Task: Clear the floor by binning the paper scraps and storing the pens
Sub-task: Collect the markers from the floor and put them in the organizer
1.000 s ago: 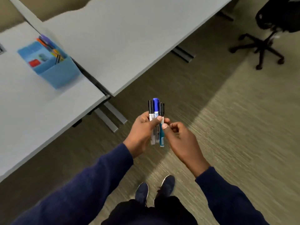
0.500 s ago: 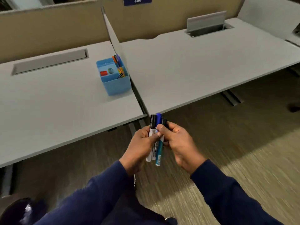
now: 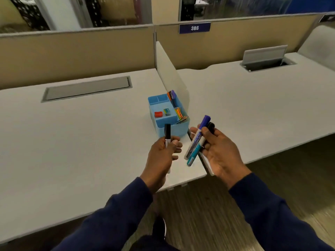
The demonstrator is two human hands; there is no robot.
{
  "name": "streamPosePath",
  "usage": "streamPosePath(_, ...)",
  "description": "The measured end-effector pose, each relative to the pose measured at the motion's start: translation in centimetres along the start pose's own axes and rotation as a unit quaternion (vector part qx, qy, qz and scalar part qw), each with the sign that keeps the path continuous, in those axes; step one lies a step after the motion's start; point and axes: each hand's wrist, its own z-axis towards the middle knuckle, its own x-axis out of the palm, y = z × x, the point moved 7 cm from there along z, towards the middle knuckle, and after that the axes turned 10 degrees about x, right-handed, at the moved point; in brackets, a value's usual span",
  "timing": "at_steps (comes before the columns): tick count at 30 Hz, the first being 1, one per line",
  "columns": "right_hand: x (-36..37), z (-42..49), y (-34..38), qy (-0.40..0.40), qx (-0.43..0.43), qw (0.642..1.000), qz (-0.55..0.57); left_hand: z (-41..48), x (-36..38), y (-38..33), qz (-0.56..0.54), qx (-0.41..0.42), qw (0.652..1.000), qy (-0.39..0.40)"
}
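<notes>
My left hand (image 3: 162, 156) grips one black-capped white marker (image 3: 167, 135), held upright just in front of the blue desk organizer (image 3: 178, 128). My right hand (image 3: 220, 152) holds two markers together: a blue-capped one (image 3: 198, 135) and a teal-bodied one with a black cap (image 3: 194, 153). The organizer sits on the left desk against the divider; its back compartment holds an orange and a purple pen (image 3: 172, 96). Both hands hover over the near desk corner, a short way from the organizer.
A white divider panel (image 3: 170, 75) separates the left desk (image 3: 72, 142) from the right desk (image 3: 253, 105). The organizer also holds a red item, a small eraser and coloured slips. A beige partition runs behind. The right desk's cable flap stands raised. Carpet floor lies below.
The three markers held together between both hands have been split: one stays in my left hand, two are now in my right. I have come closer to the desk and organizer.
</notes>
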Motion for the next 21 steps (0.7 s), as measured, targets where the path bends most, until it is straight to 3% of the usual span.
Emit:
streamPosePath(3,2.3,2.1,3.2,-0.01,-0.044,0.999,0.0,3.9,-2.3,-1.3,-0.011,0.02,0.999,-0.029)
streamPosePath(7,5.4,4.5,6.9,-0.018,-0.099,0.995,-0.021,8.9,-3.8,-3.0,-0.111,-0.019,0.991,-0.076)
streamPosePath(10,8.1,6.4,9.3,-0.025,-0.147,0.987,-0.056,12.5,-4.7,-5.4,-0.133,0.027,0.986,-0.093)
streamPosePath(17,13.8,12.6,11.7,-0.06,-0.174,0.976,-0.118,21.0,-6.8,-8.7,-0.09,0.1,0.987,-0.093)
streamPosePath(21,15.4,16.5,11.6,-0.104,-0.167,0.968,-0.152,24.7,-7.5,-9.0,0.031,0.164,0.981,-0.099)
